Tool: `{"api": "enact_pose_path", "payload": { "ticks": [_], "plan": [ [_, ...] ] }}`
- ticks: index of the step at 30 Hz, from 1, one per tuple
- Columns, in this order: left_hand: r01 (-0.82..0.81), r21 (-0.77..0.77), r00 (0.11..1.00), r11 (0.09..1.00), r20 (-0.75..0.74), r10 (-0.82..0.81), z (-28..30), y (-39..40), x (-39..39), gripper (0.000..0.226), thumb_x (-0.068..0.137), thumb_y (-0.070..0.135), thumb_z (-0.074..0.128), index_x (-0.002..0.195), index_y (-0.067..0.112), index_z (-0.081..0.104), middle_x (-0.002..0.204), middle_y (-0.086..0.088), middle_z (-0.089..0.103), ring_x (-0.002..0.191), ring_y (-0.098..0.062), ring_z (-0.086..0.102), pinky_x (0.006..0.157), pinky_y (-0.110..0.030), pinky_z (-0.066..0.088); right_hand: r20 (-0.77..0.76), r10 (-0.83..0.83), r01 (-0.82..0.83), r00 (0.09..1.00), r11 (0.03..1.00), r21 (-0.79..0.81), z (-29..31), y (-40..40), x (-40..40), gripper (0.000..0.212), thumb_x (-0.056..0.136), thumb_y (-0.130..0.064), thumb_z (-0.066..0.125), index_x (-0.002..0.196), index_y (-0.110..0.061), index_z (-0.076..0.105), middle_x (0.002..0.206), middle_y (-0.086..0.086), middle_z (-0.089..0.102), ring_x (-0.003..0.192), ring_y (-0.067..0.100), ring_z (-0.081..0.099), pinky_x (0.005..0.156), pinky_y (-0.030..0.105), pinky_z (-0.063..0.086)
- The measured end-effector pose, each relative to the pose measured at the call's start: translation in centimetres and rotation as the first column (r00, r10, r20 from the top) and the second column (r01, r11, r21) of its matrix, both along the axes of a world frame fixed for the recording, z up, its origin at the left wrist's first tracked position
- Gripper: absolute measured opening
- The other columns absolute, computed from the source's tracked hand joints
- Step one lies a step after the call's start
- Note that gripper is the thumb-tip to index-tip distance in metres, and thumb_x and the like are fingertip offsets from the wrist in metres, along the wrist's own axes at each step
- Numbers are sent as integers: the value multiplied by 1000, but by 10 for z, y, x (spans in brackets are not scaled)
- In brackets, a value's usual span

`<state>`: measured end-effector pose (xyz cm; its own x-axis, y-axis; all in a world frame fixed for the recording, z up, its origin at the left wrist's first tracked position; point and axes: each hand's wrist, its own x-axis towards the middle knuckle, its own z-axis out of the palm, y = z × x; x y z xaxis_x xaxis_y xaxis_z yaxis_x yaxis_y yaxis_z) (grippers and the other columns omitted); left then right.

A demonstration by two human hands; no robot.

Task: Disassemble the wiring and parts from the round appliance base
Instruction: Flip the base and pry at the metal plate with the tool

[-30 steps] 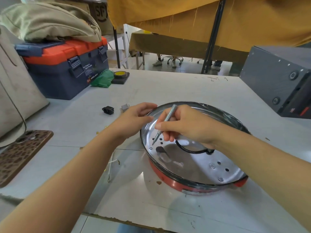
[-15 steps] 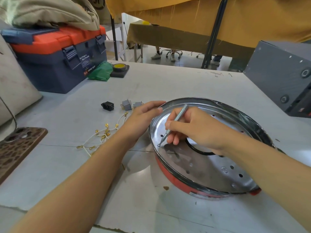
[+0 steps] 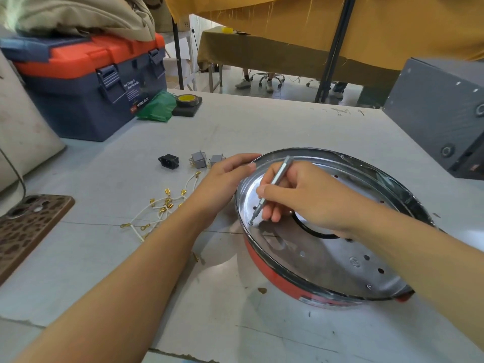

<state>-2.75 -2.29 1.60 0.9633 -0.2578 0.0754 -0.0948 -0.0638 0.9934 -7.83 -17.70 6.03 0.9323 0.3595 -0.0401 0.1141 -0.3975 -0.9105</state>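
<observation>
Right hand (image 3: 303,197): fingers pinch a slim screwdriver (image 3: 272,187), tip on a screw (image 3: 250,223) inside the pan.
Left hand (image 3: 225,179): fingers loosely curved over the rim.
Round appliance base (image 3: 340,260): lower right of centre.
Removed wires (image 3: 159,208): left of base.

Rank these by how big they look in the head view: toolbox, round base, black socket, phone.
1. Round base, though nearness to the camera inflates it.
2. Toolbox, close behind and farther off, so unsure against the base.
3. Phone, cut off by the frame edge.
4. Black socket, clearly smallest.
</observation>
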Motion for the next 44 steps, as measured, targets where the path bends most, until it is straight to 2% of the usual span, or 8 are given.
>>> {"api": "enact_pose_path", "payload": {
  "ticks": [6,11,14,21,27,36,39,44],
  "plan": [
    [-6,26,999,1000,34,5,-1,0,2,30,96,14,47,122,15,62,115,1,67,107,-11,62,98,-30,47,135,8,16,991,985,-171,6,7,1,14,90,-19,62,77,-15,60,60,5,68,52,11,62,58,22,52],
    [3,22,999,1000,40,-4,-2,0,3,28,94,10,46,116,11,64,104,1,69,98,-12,64,91,-32,49,248,28,51,968,950,-307,15,14,0,22,86,-25,67,66,-21,60,51,-1,65,42,-1,54,47,11,43],
    [7,23,999,1000,42,-8,-1,0,2,28,92,8,46,112,10,65,94,6,67,91,-8,62,85,-28,46,221,70,10,973,939,-344,19,18,0,21,86,-25,68,68,-20,59,48,-1,63,38,0,51,43,9,38],
    [6,13,1000,1000,28,-7,2,-1,0,29,94,10,46,117,10,64,102,-2,67,96,-15,62,93,-34,48,118,109,-76,987,964,-253,16,17,1,23,91,-13,61,69,-10,56,52,4,63,42,16,55,41,20,43],
    [4,7,1000,1000,3,-4,2,-1,-1,28,95,13,46,116,16,64,109,-5,69,107,-20,63,99,-40,47,96,223,-191,970,945,-267,17,11,3,27,95,-15,56,68,-12,52,53,-4,59,46,1,50,52,12,40],
    [19,8,1000,1000,10,-19,1,0,1,29,92,11,48,116,12,64,105,-7,69,103,-23,64,98,-44,48,35,345,-321,938,902,-287,26,7,16,18,92,-8,60,74,-3,57,56,2,59,53,6,50,56,12,39],
    [28,4,999,1000,35,-28,1,0,2,23,93,17,49,108,14,67,95,-1,70,92,-17,65,89,-38,49,37,323,-293,946,897,-332,36,5,23,12,82,-7,72,75,2,68,58,7,64,56,11,56,56,15,44],
    [37,23,997,999,67,-38,0,2,2,24,92,9,47,88,20,68,72,8,70,72,-8,65,70,-27,47,22,349,-272,937,766,-582,55,20,29,10,73,-17,81,67,-15,73,54,-2,66,49,5,60,51,13,43]
  ]
}}
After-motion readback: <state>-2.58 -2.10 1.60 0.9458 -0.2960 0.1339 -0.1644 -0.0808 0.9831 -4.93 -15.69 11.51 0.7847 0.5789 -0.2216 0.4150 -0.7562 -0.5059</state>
